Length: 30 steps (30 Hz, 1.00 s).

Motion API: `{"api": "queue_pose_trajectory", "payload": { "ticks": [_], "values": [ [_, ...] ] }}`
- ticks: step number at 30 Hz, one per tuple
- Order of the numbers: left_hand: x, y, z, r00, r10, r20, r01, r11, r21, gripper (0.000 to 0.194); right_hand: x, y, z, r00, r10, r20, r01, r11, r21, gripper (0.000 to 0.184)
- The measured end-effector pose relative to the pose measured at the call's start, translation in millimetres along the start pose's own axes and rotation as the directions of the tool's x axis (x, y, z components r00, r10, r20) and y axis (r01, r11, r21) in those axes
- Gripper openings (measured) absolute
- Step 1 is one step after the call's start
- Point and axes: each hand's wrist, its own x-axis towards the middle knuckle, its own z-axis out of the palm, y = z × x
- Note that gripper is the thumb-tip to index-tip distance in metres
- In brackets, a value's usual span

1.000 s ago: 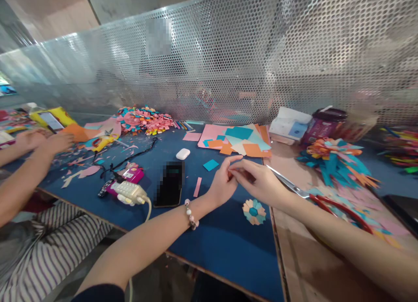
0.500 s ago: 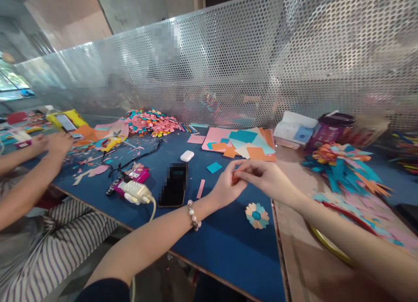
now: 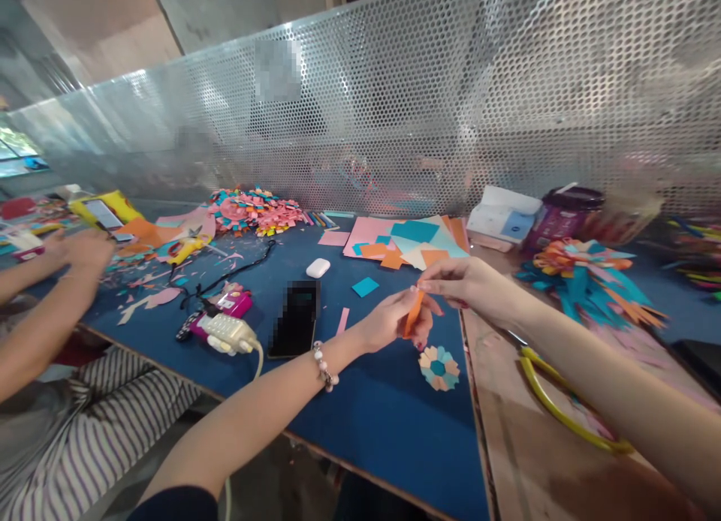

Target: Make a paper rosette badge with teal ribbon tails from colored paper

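Between my two hands, over the blue tabletop (image 3: pixel 383 431), is a small folded piece of orange paper (image 3: pixel 414 315). My left hand (image 3: pixel 388 322), with a beaded bracelet at the wrist, is closed on its lower part. The thumb and fingertips of my right hand (image 3: pixel 467 282) pinch its top end. Just below the hands lies a flat paper flower (image 3: pixel 439 368) with a teal centre and teal, cream and peach petals. A blue paper square (image 3: pixel 366 287) and a pink strip (image 3: pixel 342 321) rest to the left of my hands.
Coloured paper sheets (image 3: pixel 360 236) lie behind my hands. A phone (image 3: pixel 296 318), white earbud case (image 3: pixel 318 267) and power strip (image 3: pixel 228 329) are to the left. Yellow-handled scissors (image 3: pixel 555 408) and a bundle of paper strips (image 3: pixel 586 277) are at right. A co-worker's hands (image 3: pixel 84 251) show far left.
The orange paper, mostly hidden in my fingers before, now shows as a longer strip. My left fingers have spread lower around it. The view has shifted slightly, and the scissors show more.
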Motion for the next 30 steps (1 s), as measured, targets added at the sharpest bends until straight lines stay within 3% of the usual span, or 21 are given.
{"api": "queue_pose_trajectory", "payload": {
  "ticks": [9,13,19,23,26,30],
  "values": [
    [2,4,0.2,0.999,-0.015,-0.044,0.007,0.985,-0.170,0.037,-1,-7,8,0.995,-0.059,-0.081,0.045,0.986,-0.163,0.029],
    [1,7,-1.9,0.997,-0.030,-0.074,0.016,0.983,-0.182,0.039,-1,-6,8,0.981,-0.113,-0.161,0.077,0.974,-0.212,0.032],
    [0,7,-1.0,0.993,-0.043,-0.107,0.023,0.982,-0.185,0.042,4,1,10,0.968,-0.164,-0.190,0.123,0.970,-0.210,0.026],
    [1,5,-2.9,0.993,-0.039,-0.107,0.019,0.984,-0.176,0.042,2,1,14,0.937,-0.245,-0.248,0.143,0.918,-0.369,0.021],
    [2,5,-4.1,0.995,-0.032,-0.096,0.016,0.986,-0.163,0.043,-2,-1,17,0.933,-0.270,-0.239,0.127,0.866,-0.483,0.021],
    [2,4,-3.7,0.996,-0.031,-0.083,0.018,0.989,-0.145,0.044,-3,-3,20,0.933,-0.286,-0.220,0.149,0.861,-0.486,0.022]
  ]
}}
